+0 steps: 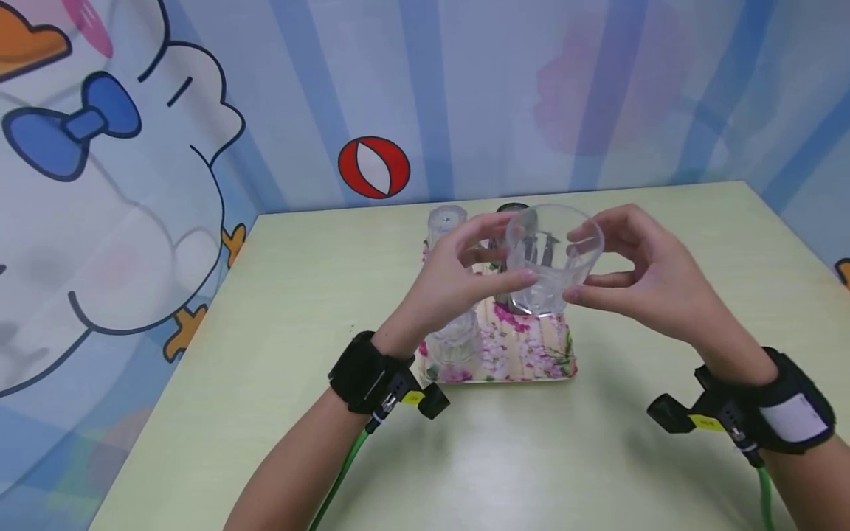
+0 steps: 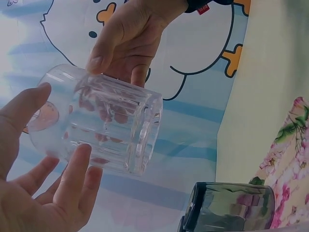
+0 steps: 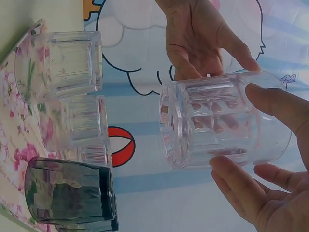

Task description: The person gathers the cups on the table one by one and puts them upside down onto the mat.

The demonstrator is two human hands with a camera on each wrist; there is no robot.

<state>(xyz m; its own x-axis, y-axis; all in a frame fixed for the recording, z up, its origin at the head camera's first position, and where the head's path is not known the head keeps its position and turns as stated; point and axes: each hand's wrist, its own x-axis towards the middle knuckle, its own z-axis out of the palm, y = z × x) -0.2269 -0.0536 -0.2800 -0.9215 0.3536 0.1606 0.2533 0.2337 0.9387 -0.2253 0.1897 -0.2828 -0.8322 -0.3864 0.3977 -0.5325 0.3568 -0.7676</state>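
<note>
Both hands hold one clear drinking glass (image 1: 555,254) above the far part of the tray. Its wide mouth faces up and its thick faceted base points down. The left hand (image 1: 474,262) grips it from the left, thumb on the near side and fingers around the far side. From the other side the right hand (image 1: 647,269) grips it, thumb low on the wall and fingertips near the rim. The left wrist view shows the same glass (image 2: 101,121) sideways between thumb and fingers. In the right wrist view the glass (image 3: 222,121) appears hollow and see-through.
Behind and below the hands lies a floral tray (image 1: 524,354). Several clear glasses (image 3: 72,63) stand upside down along its left side, with smoky grey glasses (image 3: 70,191) across from them. The pale table (image 1: 319,295) meets a cartoon-printed wall (image 1: 478,96) at the back.
</note>
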